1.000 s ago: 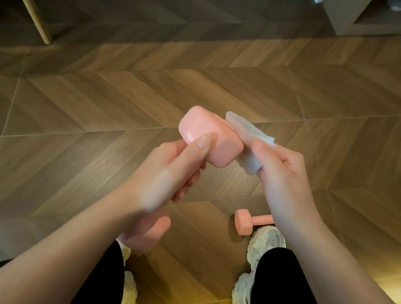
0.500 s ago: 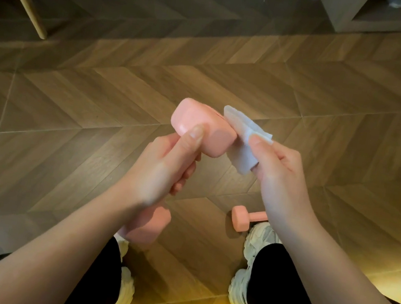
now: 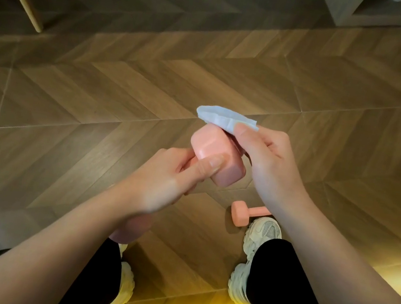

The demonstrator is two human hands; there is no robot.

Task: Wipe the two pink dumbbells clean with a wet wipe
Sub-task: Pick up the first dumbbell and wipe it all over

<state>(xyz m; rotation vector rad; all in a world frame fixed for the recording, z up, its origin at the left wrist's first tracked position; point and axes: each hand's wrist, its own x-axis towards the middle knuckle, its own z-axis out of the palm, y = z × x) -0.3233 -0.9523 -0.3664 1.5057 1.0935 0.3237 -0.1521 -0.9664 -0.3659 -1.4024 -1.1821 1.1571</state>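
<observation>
1. Head view, only angle we've got. The left hand [image 3: 163, 180] is curling its fingers round the handle of the blocky pink rubber-coated dumbbell [image 3: 220, 155]. The thumb is lying flat against the upper head. It's holding the dumbbell up in the air over the knees, well above the brown herringbone wood floor [image 3: 99, 82].
2. The right hand [image 3: 268, 168] is pinching the crumpled white wet wipe [image 3: 222, 118] between thumb and fingers. The wipe is touching the far top edge of that upper head.
3. My take: the wipe is only catching an edge, so I'm thinking it should be spread flatter and dragged across each face in turn.
4. That left thumb is covering part of the near face. I'd be turning the handle so the covered patch gets wiped too.
5. The lower head is sitting blurry under the left wrist, and I'm guessing it's needing a pass as well.
6. The second small pink dumbbell [image 3: 242, 214] is lying on the floor just beside the chunky white sneaker [image 3: 264, 231], partly hidden by the right wrist. Can't tell if it's clean.
</observation>
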